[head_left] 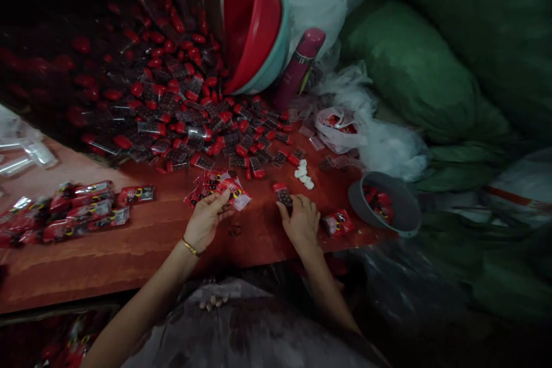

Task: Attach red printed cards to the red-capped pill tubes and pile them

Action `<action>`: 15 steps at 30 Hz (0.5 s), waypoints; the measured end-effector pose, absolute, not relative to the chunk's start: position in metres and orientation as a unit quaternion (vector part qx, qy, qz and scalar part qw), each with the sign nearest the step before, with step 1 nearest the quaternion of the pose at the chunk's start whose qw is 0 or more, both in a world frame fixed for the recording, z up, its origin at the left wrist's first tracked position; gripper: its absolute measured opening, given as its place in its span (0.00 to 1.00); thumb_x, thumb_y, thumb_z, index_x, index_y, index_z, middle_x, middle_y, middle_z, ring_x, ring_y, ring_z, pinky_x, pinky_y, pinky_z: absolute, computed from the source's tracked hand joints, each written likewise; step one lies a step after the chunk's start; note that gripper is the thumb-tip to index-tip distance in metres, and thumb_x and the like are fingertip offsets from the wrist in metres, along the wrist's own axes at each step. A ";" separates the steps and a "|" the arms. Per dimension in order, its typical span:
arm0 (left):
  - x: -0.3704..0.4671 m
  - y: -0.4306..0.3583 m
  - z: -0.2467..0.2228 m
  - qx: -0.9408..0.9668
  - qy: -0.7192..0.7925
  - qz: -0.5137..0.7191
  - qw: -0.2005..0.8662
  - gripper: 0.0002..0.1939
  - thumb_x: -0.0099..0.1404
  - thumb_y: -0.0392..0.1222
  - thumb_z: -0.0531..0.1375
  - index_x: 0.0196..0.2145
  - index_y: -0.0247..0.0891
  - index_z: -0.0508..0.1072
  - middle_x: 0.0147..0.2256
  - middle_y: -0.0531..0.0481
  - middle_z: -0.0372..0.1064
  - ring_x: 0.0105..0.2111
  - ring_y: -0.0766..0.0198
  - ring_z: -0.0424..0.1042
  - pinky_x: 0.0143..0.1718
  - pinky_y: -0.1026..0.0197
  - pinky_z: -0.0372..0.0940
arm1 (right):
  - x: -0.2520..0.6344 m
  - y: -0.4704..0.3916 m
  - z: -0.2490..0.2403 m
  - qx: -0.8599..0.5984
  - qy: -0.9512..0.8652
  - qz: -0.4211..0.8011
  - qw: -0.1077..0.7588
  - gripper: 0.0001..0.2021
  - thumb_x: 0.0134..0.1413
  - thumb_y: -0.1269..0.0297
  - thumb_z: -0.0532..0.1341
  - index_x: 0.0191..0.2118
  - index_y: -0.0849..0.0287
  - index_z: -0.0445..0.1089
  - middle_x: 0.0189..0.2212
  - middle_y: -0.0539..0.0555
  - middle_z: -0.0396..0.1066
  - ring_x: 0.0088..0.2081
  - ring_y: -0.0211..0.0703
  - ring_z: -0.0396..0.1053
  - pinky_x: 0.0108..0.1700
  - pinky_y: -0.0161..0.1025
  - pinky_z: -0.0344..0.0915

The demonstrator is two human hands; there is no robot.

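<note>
Your left hand [207, 217] pinches a red wrapper [236, 192]; your right hand [302, 221] curls onto the red-capped container [283, 193], right of the wrapper, long axis pointing away, cap far end

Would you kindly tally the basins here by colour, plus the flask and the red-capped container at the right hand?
Red basin: 1
Teal basin: 1
Grey basin: 1
Pink flask: 1
Red-capped container at the right hand: 1
Total: 5
</note>
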State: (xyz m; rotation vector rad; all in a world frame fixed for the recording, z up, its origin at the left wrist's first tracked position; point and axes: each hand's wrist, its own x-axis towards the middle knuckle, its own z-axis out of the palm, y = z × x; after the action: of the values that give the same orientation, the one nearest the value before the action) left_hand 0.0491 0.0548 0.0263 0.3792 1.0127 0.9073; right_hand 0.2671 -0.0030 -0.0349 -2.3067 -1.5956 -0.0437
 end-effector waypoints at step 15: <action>0.056 0.041 0.031 0.241 0.471 0.413 0.741 0.22 0.34 0.52 0.72 0.22 0.33 0.74 0.22 0.53 0.71 0.22 0.71 0.68 0.26 0.67 0.64 | 0.229 -0.043 0.021 -0.604 -0.502 0.395 0.477 0.09 0.55 0.58 0.58 0.38 0.58 0.67 0.21 0.48 0.69 0.22 0.35 0.67 0.25 0.32 0.65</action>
State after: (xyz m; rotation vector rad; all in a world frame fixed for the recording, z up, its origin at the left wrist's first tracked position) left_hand 0.0555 0.0407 0.0309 0.5283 1.0339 0.9055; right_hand 0.2292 -0.0427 0.0209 -1.4761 -1.2259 0.9657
